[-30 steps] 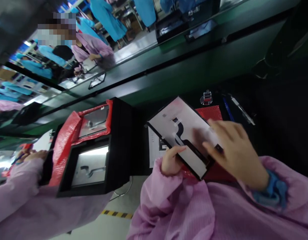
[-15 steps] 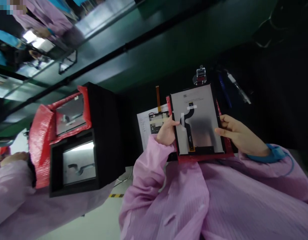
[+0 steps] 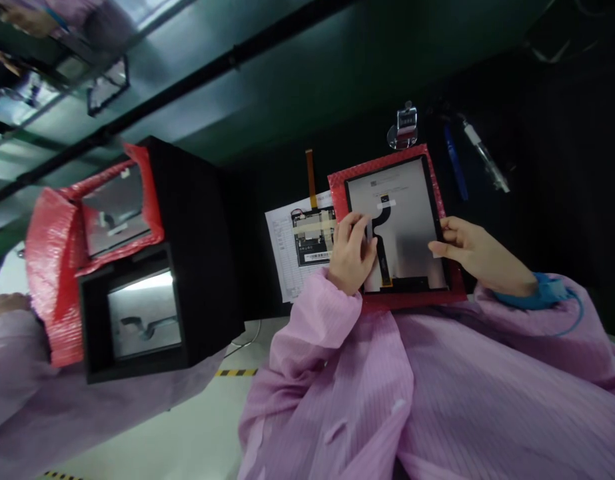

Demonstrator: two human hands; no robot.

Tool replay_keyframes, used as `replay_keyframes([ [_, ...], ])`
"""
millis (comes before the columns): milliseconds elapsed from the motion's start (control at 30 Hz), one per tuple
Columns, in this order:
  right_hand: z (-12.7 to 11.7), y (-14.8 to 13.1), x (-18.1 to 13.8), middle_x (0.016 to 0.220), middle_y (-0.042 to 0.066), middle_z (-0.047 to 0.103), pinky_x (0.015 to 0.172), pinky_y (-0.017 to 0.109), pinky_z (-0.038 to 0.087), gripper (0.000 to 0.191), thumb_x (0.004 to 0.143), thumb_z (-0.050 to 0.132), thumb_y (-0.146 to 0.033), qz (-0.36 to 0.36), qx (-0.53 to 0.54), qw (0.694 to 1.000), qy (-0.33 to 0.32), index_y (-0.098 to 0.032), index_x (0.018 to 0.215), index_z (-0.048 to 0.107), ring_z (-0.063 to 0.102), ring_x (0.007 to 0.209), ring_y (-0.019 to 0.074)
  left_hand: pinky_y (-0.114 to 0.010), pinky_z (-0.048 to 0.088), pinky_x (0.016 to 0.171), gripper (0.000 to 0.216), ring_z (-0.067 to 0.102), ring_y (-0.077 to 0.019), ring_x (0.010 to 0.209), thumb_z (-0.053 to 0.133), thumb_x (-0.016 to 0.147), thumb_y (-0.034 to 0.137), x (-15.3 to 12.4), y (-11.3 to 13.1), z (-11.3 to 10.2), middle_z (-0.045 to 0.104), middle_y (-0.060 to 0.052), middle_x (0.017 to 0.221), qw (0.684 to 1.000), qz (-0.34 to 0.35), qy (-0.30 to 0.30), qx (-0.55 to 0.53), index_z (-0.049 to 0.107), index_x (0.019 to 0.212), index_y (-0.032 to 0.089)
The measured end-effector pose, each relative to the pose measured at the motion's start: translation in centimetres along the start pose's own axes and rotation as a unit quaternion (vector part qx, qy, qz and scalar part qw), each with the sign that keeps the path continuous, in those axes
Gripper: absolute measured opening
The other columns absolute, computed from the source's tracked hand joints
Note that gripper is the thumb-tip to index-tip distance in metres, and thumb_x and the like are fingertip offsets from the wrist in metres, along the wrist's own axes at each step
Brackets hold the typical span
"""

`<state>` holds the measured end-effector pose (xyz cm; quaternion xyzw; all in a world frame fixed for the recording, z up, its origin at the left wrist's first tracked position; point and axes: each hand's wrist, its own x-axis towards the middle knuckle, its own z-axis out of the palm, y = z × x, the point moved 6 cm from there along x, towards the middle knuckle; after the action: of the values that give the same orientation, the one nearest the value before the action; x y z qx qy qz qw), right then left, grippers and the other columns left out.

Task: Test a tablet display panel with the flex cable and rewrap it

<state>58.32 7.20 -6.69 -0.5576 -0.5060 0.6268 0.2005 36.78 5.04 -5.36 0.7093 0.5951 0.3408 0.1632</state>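
- Left hand (image 3: pixel 349 257) shifts inward beside flex cable (image 3: pixel 382 260); half-curled, grip unclear.
- Right hand (image 3: pixel 466 248) pinches screen panel (image 3: pixel 412 227) edge.
- Red wrap (image 3: pixel 338 193) beyond left hand; screen panel seems laid on it.

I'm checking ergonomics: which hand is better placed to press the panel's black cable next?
Left hand, probably: it's beside the black cable, while the right hand holds the right edge of the panel.

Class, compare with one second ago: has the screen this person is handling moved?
Yes. Against the red wrap, the screen has shifted right, uncovering more of the circuit board, and turned roughly in line with the wrap.
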Motion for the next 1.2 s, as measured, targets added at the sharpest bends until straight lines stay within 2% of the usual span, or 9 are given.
replay_keyframes([
  [100,-0.5,-0.6,-0.3,0.090,0.007,0.070,0.081,0.043,0.052,0.037,0.087,0.063,-0.045,-0.029,-0.180,0.981,0.064,-0.019,0.112,0.060,0.067,0.085,0.0268,-0.051,0.038,0.115,0.036,0.051,-0.0296,0.128,0.049,0.099,0.032,-0.2,-0.2,1.2,0.056,-0.017,0.134,0.998,0.021,-0.015,0.058,0.058,0.130,0.016],
  [200,-1.3,-2.5,-1.4,0.099,0.012,0.069,0.078,0.043,0.050,0.033,0.090,0.057,-0.034,-0.076,-0.379,0.904,0.183,-0.016,0.118,0.062,0.065,0.090,0.0302,-0.049,0.042,0.112,0.036,0.050,-0.0292,0.127,0.046,0.101,0.030,-0.2,-0.1,1.6,0.055,-0.017,0.133,0.992,0.048,-0.014,0.112,0.058,0.130,0.013],
  [267,-1.2,-4.4,-1.9,0.105,0.014,0.066,0.076,0.041,0.050,0.030,0.092,0.054,-0.031,-0.136,-0.428,0.868,0.210,-0.016,0.117,0.063,0.064,0.091,0.0292,-0.047,0.044,0.110,0.035,0.051,-0.0292,0.124,0.047,0.100,0.029,-0.1,0.2,1.6,0.055,-0.017,0.132,0.987,0.063,-0.023,0.143,0.058,0.130,0.013],
  [367,-0.1,-7.2,-1.1,0.103,0.012,0.066,0.077,0.038,0.048,0.021,0.095,0.049,-0.026,-0.233,-0.455,0.845,0.159,-0.017,0.104,0.066,0.063,0.090,0.0262,-0.046,0.047,0.105,0.033,0.054,-0.0289,0.117,0.049,0.098,0.026,0.7,0.5,1.5,0.057,-0.017,0.127,0.979,0.072,-0.043,0.185,0.061,0.127,0.015],
  [467,1.7,-8.9,1.3,0.100,0.011,0.066,0.078,0.036,0.046,0.020,0.095,0.047,-0.019,-0.285,-0.494,0.815,0.101,-0.015,0.096,0.067,0.062,0.093,0.0254,-0.043,0.049,0.098,0.031,0.056,-0.0276,0.108,0.049,0.098,0.024,1.4,0.7,1.8,0.061,-0.015,0.121,0.972,0.078,-0.055,0.214,0.064,0.124,0.018],
  [633,4.4,-8.8,5.5,0.101,0.011,0.067,0.070,0.032,0.040,0.020,0.096,0.048,-0.016,-0.281,-0.563,0.775,0.056,-0.011,0.096,0.067,0.061,0.090,0.0231,-0.041,0.051,0.091,0.028,0.059,-0.0265,0.103,0.052,0.098,0.027,1.5,0.7,2.2,0.065,-0.013,0.118,0.962,0.106,-0.010,0.252,0.066,0.122,0.021],
  [833,5.8,-9.1,6.2,0.101,0.013,0.066,0.068,0.031,0.036,0.019,0.097,0.050,-0.014,-0.303,-0.610,0.731,0.034,-0.009,0.093,0.068,0.059,0.095,0.0241,-0.039,0.053,0.090,0.024,0.063,-0.0256,0.104,0.053,0.098,0.026,1.2,0.8,2.3,0.070,-0.012,0.112,0.962,0.115,0.004,0.248,0.069,0.115,0.019],
  [933,6.1,-9.6,6.4,0.101,0.012,0.067,0.066,0.031,0.034,0.018,0.096,0.050,-0.013,-0.292,-0.622,0.726,0.022,-0.010,0.093,0.067,0.060,0.092,0.0231,-0.038,0.054,0.088,0.022,0.065,-0.0256,0.103,0.051,0.099,0.024,1.3,0.9,2.2,0.071,-0.013,0.111,0.964,0.114,0.006,0.242,0.070,0.105,0.018],
  [1200,6.4,-10.0,7.0,0.104,0.011,0.068,0.061,0.031,0.029,0.020,0.096,0.047,-0.012,-0.238,-0.637,0.733,0.011,-0.011,0.097,0.067,0.062,0.088,0.0227,-0.039,0.054,0.088,0.019,0.065,-0.0252,0.104,0.051,0.099,0.024,1.3,0.6,2.3,0.071,-0.013,0.113,0.966,0.116,0.001,0.232,0.068,0.103,0.018],
])
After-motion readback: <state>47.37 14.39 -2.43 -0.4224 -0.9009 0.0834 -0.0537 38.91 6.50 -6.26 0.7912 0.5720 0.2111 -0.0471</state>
